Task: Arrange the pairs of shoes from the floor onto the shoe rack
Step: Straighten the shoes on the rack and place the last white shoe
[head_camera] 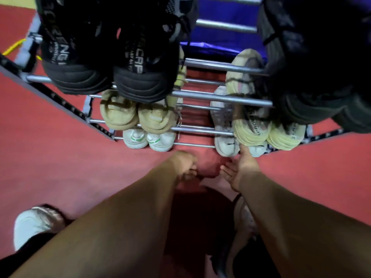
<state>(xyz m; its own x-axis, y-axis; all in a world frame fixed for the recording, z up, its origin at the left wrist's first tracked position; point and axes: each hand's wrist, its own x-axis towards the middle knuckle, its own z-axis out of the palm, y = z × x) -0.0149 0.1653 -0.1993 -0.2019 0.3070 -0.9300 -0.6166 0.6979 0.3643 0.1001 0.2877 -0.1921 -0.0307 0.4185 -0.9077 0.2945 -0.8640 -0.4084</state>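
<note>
I look straight down a metal shoe rack [220,97] with several tiers. A black pair [112,73] sits on the top tier at left, and another dark pair [313,93] at right. Below are a beige pair [136,115] and a yellow-soled pair [267,131]. On the lowest tier stand a white pair with green marks [148,139] and a grey-white shoe [224,127]. My left hand [184,165] hangs loosely curled and empty over the red floor. My right hand [239,169] is open, fingertips near the grey-white shoe.
The red floor [70,161] spreads in front of the rack. A white shoe [30,225] is at the lower left near my leg, another worn shoe [245,217] under my right forearm. Purple fabric [224,37] lies behind the rack.
</note>
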